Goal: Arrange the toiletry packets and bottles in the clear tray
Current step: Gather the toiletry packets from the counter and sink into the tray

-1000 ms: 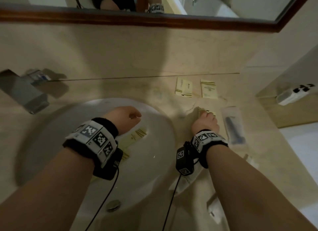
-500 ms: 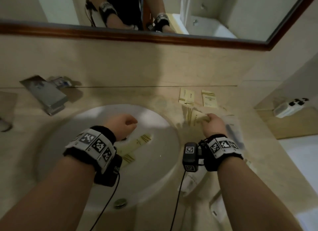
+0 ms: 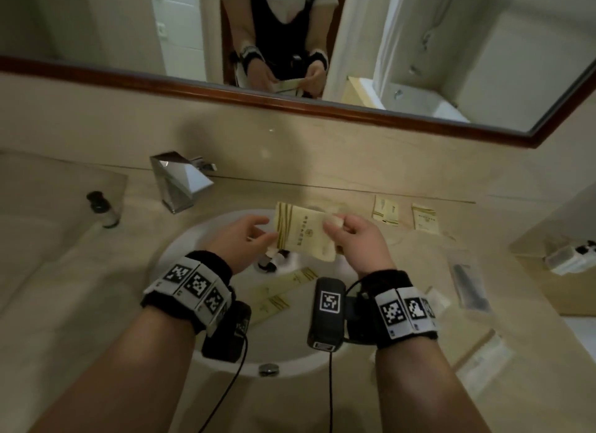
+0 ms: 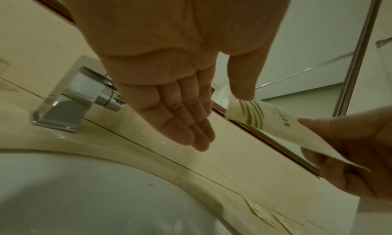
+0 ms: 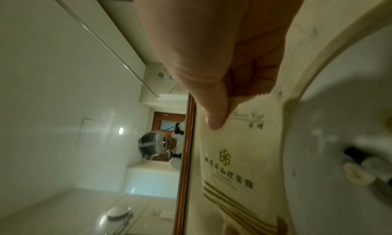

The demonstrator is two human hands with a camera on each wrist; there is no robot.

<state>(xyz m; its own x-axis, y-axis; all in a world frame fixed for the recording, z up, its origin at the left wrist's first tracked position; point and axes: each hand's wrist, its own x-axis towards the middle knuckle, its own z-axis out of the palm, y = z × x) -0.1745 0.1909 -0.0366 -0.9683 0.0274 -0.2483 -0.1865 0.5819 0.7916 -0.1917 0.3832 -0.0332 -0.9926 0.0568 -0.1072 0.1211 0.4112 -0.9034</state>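
My right hand pinches a cream packet with gold stripes by one end and holds it flat above the sink. The thumb lies on top of the packet in the right wrist view. My left hand is at the packet's striped end with fingers straight, and its thumb tip touches the packet. The clear tray lies on the counter at far left, with a small black-capped bottle standing in it.
Two long packets and small bottles lie in the white sink. Two flat packets sit at the back right. A clear bag with a dark comb lies further right. The chrome faucet stands behind the sink.
My right hand lifted the striped packet off the counter and carried it left over the sink. My left hand uncurled and rose to meet the packet's end.
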